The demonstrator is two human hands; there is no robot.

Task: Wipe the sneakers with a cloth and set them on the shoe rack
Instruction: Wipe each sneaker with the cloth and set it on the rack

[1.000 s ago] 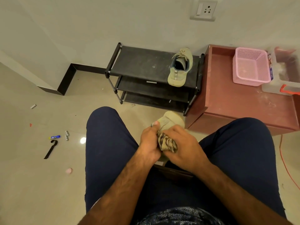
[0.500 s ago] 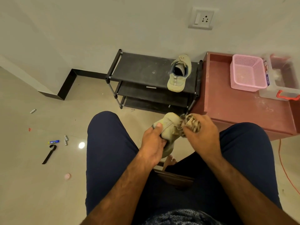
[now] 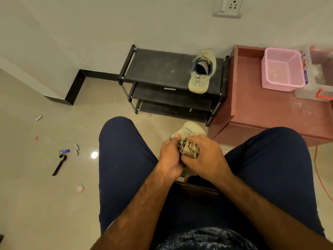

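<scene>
Clutching cloth point(image 3: 189, 150) in fingers point(image 3: 199, 138) against sneaker point(image 3: 191, 129).

Pale sneakers, black rack, pink basket.

The cloth point(image 3: 189, 147) at the centre has beige and dark brown stripes. The held sneaker point(image 3: 191, 129) and the sneaker on the rack point(image 3: 201, 76) at one o'clock are both pale olive-beige, the second with a blue-grey lining. The shoe rack point(image 3: 158, 67) is black, the cabinet point(image 3: 261, 109) at two o'clock reddish brown, the basket point(image 3: 282, 69) pink, the trousers point(image 3: 122, 159) navy, and the floor point(image 3: 36, 204) glossy beige.
</scene>
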